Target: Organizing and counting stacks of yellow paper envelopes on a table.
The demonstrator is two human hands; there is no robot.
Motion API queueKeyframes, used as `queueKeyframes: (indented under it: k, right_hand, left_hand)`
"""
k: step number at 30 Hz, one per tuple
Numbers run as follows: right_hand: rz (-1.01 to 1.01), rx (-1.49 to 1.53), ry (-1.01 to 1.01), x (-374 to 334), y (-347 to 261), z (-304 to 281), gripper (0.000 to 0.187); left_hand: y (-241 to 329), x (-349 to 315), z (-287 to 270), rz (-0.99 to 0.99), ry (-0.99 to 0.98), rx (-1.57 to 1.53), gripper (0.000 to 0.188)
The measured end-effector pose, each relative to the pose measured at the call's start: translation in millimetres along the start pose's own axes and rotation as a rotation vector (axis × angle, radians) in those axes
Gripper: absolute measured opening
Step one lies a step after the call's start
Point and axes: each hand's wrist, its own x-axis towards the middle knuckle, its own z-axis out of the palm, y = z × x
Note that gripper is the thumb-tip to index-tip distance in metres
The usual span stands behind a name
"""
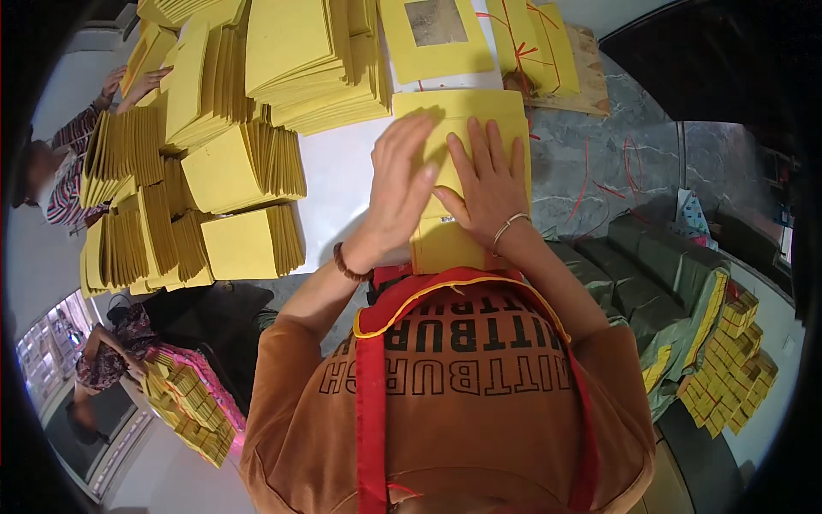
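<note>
Yellow paper stack [458, 116] lies at white tabletop [338, 184] near edge; left hand [401, 184] & right hand [486, 184] press flat on it, fingers spread. Folded yellow bundles [231, 163] crowd tabletop's left side. Grey marbled floor [599, 163] to the right.

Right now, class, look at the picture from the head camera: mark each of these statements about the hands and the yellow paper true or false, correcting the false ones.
1. Both hands lie flat on a yellow paper stack. True.
2. The left hand holds scissors. False: it is open and holds no tool.
3. The right hand has a bracelet at its wrist. True.
4. The piled bundles to the left are blue. False: they are yellow.
</note>
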Motion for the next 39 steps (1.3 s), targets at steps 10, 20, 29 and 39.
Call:
queueKeyframes:
  k: [10, 20, 29, 39]
  right_hand:
    - [0.039, -0.042, 0.036, 0, 17, -1, 0.073]
    - [-0.043, 0.338, 0.093, -1, 65, 8, 0.065]
    - [0.401, 1.476, 0.105, 15, 99, -12, 0.057]
    - [0.578, 1.435, 0.132, -25, 90, 1, 0.062]
  left_hand:
    - [-1, -13, 9, 0.148, -0.368, 0.461, 0.076]
    - [13, -4, 10, 0.347, -0.37, 0.734, 0.064]
    - [37, 6, 14, 0.184, -0.432, 0.794, 0.042]
    - [-88, -81, -61, 0.08, 0.216, 0.593, 0.054]
